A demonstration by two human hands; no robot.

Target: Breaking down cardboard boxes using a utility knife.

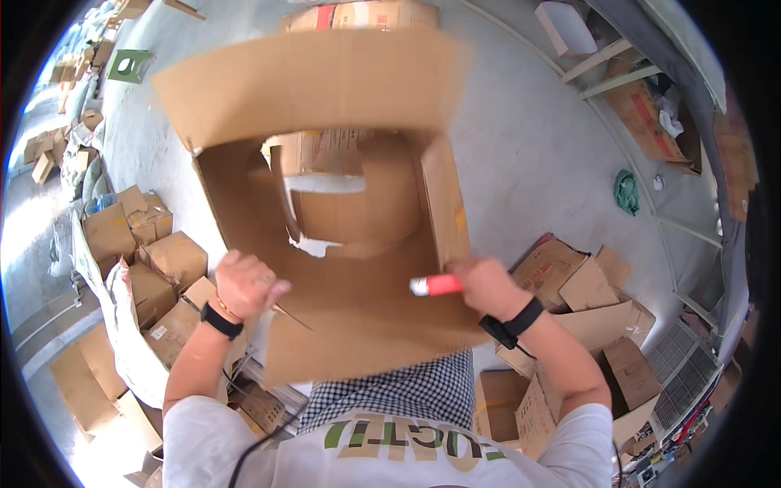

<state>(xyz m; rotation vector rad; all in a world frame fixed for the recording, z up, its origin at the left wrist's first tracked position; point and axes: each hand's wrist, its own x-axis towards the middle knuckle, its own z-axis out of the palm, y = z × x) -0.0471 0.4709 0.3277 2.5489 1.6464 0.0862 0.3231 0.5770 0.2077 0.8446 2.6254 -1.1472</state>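
We see a grey floor, a green stool at upper left, and bright light along the left edge.

Bold lettering on white shirt

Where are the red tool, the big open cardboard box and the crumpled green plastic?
Red tool (pixel 444 284): head view, on its red part.
Cardboard box (pixel 313 85): head view, on its far flap.
Green plastic (pixel 626 193): head view, mid-bundle.

Box mouth open — side walls block L/R.
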